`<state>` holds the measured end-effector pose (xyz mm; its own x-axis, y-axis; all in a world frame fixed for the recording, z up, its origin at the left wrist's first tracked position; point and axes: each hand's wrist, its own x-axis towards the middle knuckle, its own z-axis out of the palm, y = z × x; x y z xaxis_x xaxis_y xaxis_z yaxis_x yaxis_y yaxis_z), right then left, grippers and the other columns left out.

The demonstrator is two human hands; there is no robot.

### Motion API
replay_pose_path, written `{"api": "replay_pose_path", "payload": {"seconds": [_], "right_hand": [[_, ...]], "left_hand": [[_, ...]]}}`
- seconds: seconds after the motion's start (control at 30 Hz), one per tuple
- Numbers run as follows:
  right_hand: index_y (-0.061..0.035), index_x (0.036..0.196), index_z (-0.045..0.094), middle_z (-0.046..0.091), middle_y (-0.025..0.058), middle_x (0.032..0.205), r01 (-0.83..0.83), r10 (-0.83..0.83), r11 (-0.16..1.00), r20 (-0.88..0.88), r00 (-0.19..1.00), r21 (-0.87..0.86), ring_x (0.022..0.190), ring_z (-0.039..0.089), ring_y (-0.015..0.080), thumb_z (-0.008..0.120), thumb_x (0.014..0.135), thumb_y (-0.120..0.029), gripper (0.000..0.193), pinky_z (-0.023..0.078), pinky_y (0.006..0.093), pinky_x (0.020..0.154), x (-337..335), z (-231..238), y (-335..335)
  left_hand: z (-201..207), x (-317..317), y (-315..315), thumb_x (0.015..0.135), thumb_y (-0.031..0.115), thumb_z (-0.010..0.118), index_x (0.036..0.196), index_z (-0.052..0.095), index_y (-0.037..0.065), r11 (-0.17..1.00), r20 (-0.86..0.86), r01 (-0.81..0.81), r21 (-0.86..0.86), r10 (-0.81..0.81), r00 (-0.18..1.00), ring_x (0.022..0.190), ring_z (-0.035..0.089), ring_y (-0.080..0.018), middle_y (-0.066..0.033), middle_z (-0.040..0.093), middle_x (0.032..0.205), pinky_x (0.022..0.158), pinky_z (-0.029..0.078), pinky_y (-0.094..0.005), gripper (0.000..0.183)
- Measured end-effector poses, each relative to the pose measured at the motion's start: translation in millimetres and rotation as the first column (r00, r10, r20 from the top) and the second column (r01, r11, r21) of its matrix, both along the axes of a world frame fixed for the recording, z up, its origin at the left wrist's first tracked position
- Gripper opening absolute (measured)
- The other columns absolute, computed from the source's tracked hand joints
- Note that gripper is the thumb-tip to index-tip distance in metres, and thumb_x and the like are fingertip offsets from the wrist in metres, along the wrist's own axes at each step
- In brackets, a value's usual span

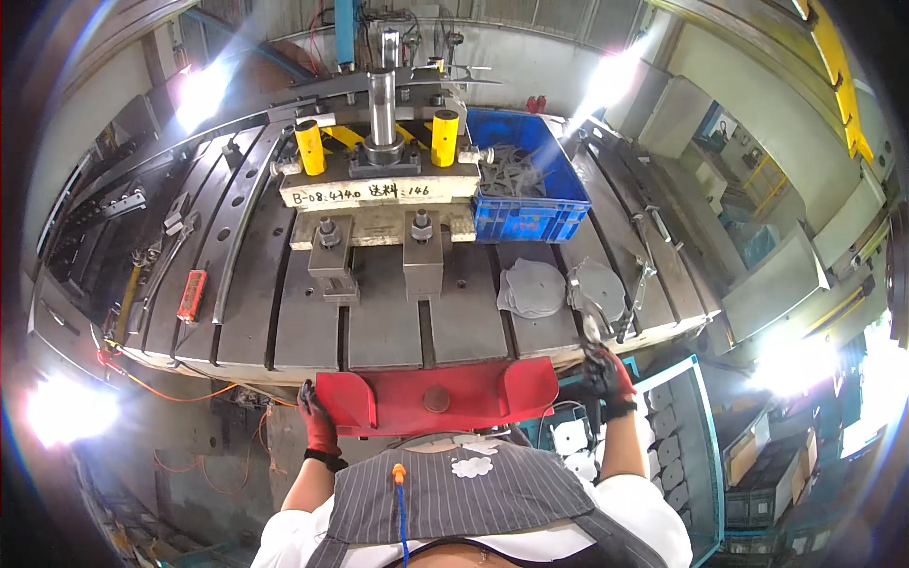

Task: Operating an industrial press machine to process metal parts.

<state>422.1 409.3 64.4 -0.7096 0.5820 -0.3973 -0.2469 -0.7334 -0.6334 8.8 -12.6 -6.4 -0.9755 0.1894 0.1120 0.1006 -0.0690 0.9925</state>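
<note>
My left hand (317,417), in a red and black glove, is at the left end of the red control box (454,393), fingers stretched along its side. Off the box's right end, my right hand (606,376), gloved alike, is closed round a slim metal tool (592,328), whose exact kind is blurred. The tool points up toward the bed's front edge, near a stack of thin grey metal plates (598,286). Beside that stack lies another pile of grey plates (532,289). Behind the box, a die set (382,189) with a steel post and two yellow cylinders sits clamped on the bed.
A blue crate (532,220) of metal scrap stands right of the die. The slotted steel bed (383,338) bears wrenches (644,284) at right and an orange-red box (191,295) at left. Below my right arm, a teal-framed bin (708,426) holds pale plates. An orange hose hangs at left.
</note>
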Motion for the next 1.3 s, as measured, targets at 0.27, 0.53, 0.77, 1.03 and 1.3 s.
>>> {"api": "replay_pose_path", "payload": {"seconds": [0.27, 0.53, 0.77, 1.03, 1.3], "right_hand": [[-0.0102, 0.109, 0.051, 0.050, -0.0005, 0.068, -0.341, 0.275, 0.939, 0.677, 0.682, -0.037, 0.057, 0.047, 0.0098, 0.046, 0.087, -0.033, 0.032, 0.042, 0.0272, 0.054, 59, -11, -91], [-0.0131, 0.108, 0.055, 0.061, 0.0143, 0.098, -0.982, -0.053, 0.121, 0.988, 0.142, 0.148, 0.090, 0.060, 0.0281, 0.048, 0.078, -0.016, 0.031, 0.047, 0.0400, 0.070, -12, -123, -30], [-0.0162, 0.092, 0.062, 0.063, 0.0089, 0.095, -0.837, -0.256, -0.547, 0.947, 0.193, 0.023, 0.088, 0.061, 0.0232, 0.047, 0.078, -0.020, 0.021, 0.049, 0.0365, 0.069, -35, -148, -21], [-0.0173, 0.096, 0.062, 0.063, 0.0083, 0.095, -0.962, -0.092, -0.164, 0.968, 0.234, 0.217, 0.093, 0.060, 0.0232, 0.049, 0.079, -0.026, 0.023, 0.047, 0.0348, 0.070, -4, -220, 8], [-0.0165, 0.094, 0.061, 0.062, 0.0095, 0.097, -0.880, -0.216, -0.461, 0.948, 0.235, 0.114, 0.090, 0.059, 0.0260, 0.048, 0.079, -0.025, 0.023, 0.047, 0.0375, 0.071, -2, -215, 7]], "left_hand": [[-105, -22, -84, 0.089, 0.031, 0.044, 0.123, 0.039, 0.008, 0.949, 0.554, 0.306, 0.079, -0.297, 0.778, 0.108, 0.045, -0.0194, -0.0065, 0.046, 0.120, 0.091, 0.037, -0.0343, 0.041], [-86, -52, -22, 0.079, 0.024, 0.061, 0.122, 0.042, 0.011, 0.525, 0.180, 0.788, -0.321, -0.783, 0.595, 0.107, 0.048, -0.0183, -0.0064, 0.049, 0.118, 0.088, 0.041, -0.0314, 0.049], [-107, -54, -25, 0.081, 0.025, 0.058, 0.125, 0.039, 0.012, 0.511, 0.117, 0.698, -0.502, -0.759, 0.640, 0.112, 0.043, -0.0179, -0.0050, 0.045, 0.123, 0.093, 0.035, -0.0315, 0.050], [-118, -59, -22, 0.082, 0.026, 0.055, 0.128, 0.036, 0.013, 0.473, 0.075, 0.662, -0.582, -0.779, 0.623, 0.118, 0.037, -0.0175, -0.0033, 0.040, 0.129, 0.098, 0.029, -0.0316, 0.051], [-127, -65, -23, 0.084, 0.027, 0.052, 0.131, 0.033, 0.014, 0.425, -0.016, 0.580, -0.695, -0.816, 0.578, 0.124, 0.031, -0.0172, -0.0016, 0.035, 0.134, 0.104, 0.022, -0.0317, 0.052]]}}
